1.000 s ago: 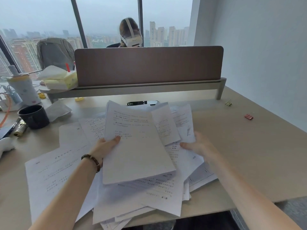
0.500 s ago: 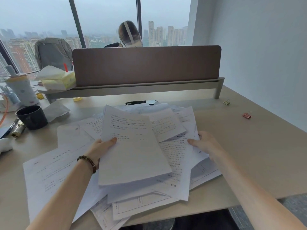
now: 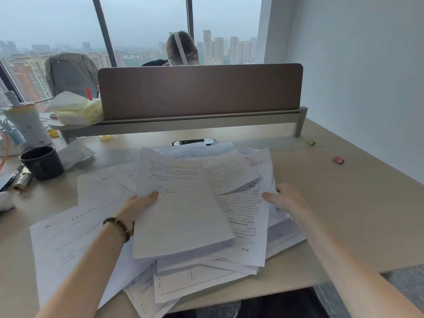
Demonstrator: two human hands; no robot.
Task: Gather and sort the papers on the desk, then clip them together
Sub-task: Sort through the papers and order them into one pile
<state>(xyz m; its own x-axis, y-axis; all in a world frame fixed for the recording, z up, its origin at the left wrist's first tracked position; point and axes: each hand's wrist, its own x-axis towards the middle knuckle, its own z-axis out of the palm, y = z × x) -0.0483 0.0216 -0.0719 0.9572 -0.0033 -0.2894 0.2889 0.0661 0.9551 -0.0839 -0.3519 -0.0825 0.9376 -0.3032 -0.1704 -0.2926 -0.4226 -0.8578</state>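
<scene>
A loose heap of printed white papers (image 3: 243, 216) covers the middle of the beige desk (image 3: 344, 214). My left hand (image 3: 135, 207), with a bead bracelet on its wrist, grips the left edge of the top sheet (image 3: 181, 216), thumb on top. My right hand (image 3: 286, 200) holds the right side of the heap, thumb lying on the sheets and fingers hidden beneath. More sheets (image 3: 68, 232) lie flat to the left. A pink binder clip (image 3: 338, 159) and a gold-green clip (image 3: 311, 141) sit at the far right.
A brown divider panel (image 3: 199, 90) with a person behind it closes off the back. A dark mug (image 3: 42, 162), pens (image 3: 21, 177), a tissue box (image 3: 80, 111) and a bottle (image 3: 27, 127) stand at the left. The desk's front edge is near my body.
Both hands have drawn the heap together; the sheets under the top one have shifted and the right-hand papers now lie squarer. The view has tilted slightly.
</scene>
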